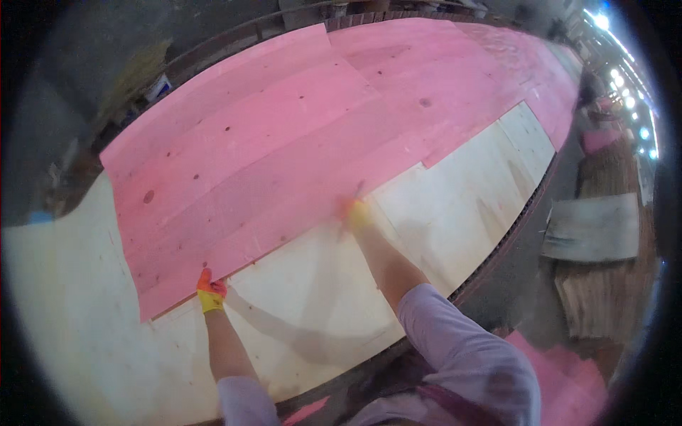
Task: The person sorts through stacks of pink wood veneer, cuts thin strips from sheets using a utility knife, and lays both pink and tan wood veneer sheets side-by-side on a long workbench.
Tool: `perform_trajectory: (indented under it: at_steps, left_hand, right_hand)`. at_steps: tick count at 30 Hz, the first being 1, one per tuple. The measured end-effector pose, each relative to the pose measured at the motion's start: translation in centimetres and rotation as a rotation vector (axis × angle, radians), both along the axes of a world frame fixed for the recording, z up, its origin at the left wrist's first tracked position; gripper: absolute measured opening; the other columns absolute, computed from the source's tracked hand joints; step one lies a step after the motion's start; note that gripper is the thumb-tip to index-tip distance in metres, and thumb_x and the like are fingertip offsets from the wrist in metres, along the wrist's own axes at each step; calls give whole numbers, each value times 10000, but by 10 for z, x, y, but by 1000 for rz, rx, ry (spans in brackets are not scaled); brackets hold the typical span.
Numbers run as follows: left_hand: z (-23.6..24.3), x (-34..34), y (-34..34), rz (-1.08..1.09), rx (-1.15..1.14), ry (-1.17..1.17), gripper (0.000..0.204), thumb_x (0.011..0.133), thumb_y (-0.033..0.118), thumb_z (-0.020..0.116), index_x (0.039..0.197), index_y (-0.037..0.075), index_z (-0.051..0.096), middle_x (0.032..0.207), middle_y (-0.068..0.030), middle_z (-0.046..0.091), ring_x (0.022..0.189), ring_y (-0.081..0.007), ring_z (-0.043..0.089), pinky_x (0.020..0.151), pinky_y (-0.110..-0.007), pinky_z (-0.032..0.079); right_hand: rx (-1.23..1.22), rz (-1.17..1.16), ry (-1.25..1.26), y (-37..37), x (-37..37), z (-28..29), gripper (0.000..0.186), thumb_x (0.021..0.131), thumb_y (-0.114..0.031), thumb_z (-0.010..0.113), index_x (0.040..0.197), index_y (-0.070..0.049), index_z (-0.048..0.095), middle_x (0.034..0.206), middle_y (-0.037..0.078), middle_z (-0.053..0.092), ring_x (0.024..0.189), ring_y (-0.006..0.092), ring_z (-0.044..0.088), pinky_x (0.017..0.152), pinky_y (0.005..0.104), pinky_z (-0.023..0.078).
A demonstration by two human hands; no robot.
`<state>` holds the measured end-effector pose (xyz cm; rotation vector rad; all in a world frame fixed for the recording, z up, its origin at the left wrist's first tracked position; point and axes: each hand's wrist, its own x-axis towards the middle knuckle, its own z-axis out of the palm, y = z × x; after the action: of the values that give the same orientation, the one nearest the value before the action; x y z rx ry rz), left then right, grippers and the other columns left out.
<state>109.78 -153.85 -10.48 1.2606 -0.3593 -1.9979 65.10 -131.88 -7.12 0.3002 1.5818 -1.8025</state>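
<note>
My left hand (212, 291), in a yellow and orange glove, is closed on the near edge of a pink wood veneer sheet (234, 192). Its thumb lies on top of the sheet, and the other fingers are mostly hidden. Further right along the same edge is my right hand (357, 213), gloved alike and smeared by motion. A thin dark shape sticks up by its fingers, too blurred to name. Under the pink veneer lies a pale wood sheet (298, 312), which shows along the near side and at the left.
More pink veneer (426, 71) covers the far part of the work surface. A stack of brown wood sheets (604, 298) stands at the right, with a pale board (593, 227) on it. Pink sheets (561, 376) lie low at the right, beside my body.
</note>
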Motion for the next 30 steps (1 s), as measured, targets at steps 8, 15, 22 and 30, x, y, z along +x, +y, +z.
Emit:
perform_trajectory:
  at_steps: [8,15,22,30]
  left_hand:
    - [31,-11,31,152,-280,157,319,821,151,639,1107,31,567,1080,-68,610,1017,-214,571,921,-393,477]
    - [-1,27,28,256,-221,224,335,809,127,633,1123,36,559,1153,-91,575,1104,-266,523,1015,-454,389]
    - [30,-16,37,303,-262,133,305,749,166,654,1040,93,597,1075,-62,610,1055,-282,550,942,-493,437]
    - [8,20,32,356,-274,242,207,818,162,637,1007,81,611,1050,-71,626,1007,-258,582,895,-452,476]
  right_hand:
    - [-121,59,45,9,14,0,243,767,-83,650,984,6,588,906,99,612,658,205,593,570,325,539]
    - [-263,-26,-162,2,27,16,207,770,-51,638,956,21,582,812,73,603,567,150,545,555,318,524]
    - [-356,142,-116,21,-1,-29,84,833,-141,563,848,-77,510,666,-41,431,505,86,391,490,225,354]
    - [-363,138,-174,4,16,10,101,766,-95,607,741,-112,510,549,-54,386,412,86,332,445,238,328]
